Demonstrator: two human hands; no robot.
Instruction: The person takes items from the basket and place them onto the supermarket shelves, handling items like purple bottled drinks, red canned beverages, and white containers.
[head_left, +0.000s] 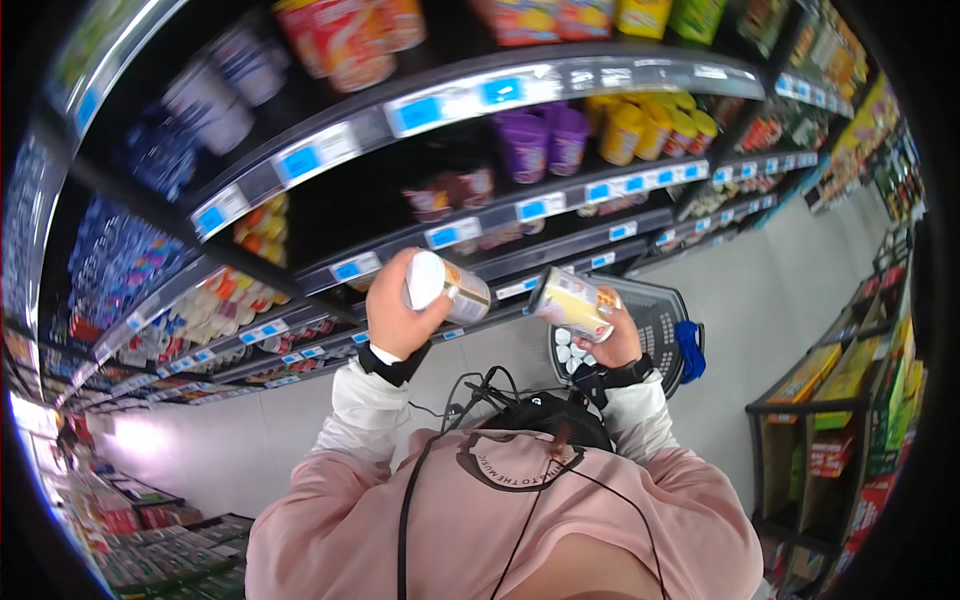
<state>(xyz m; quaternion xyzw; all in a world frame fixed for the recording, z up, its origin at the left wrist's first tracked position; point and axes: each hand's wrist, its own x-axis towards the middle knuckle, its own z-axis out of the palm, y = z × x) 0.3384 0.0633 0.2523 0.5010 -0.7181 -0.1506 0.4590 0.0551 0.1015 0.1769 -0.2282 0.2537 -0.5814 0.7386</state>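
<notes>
My left hand (401, 307) is closed around a cylindrical can with a white lid (427, 279), tilted so the lid faces up and left. In my right hand (619, 334) is a second cylindrical can with a yellowish label (574, 304), its dark end pointing left. The two cans are apart, in front of the lower shelves. Beneath my right hand, a grey plastic shopping basket (652, 307) holds several white-topped containers (564, 346) and has a blue item (688, 351) at its right rim.
Store shelves with blue and white price tags (540, 205) curve across the front, bearing purple cups (521, 142), yellow canisters (622, 131) and a white tub (208, 105). Black cables (487, 390) hang before my chest. A display rack (810, 409) stands at the right, with stacked goods (165, 559) at lower left.
</notes>
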